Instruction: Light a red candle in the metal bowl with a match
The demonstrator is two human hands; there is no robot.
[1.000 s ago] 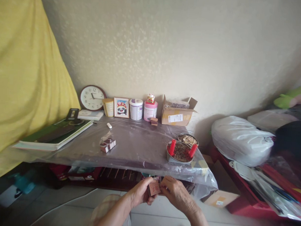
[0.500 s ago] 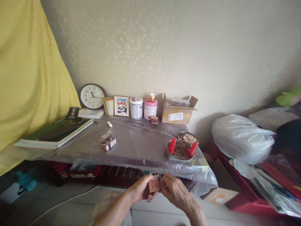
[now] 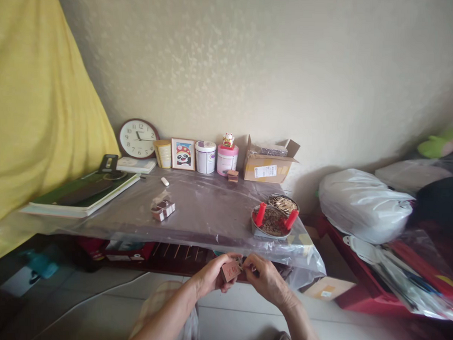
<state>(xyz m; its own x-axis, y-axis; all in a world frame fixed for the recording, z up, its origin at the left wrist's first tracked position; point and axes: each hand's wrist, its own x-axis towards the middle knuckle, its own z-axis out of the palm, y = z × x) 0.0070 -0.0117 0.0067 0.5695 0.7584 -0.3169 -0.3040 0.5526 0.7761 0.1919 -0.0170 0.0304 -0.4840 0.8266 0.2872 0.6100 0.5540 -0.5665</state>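
Matchbox (image 3: 231,271), small, reddish-brown with red print, pinched between hands.

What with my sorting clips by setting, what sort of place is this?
Probably a lived-in room at home, used partly for storage. A low table under a plastic sheet holds a clock, a framed picture and tins against the wall; stuffed bags are piled beside it.
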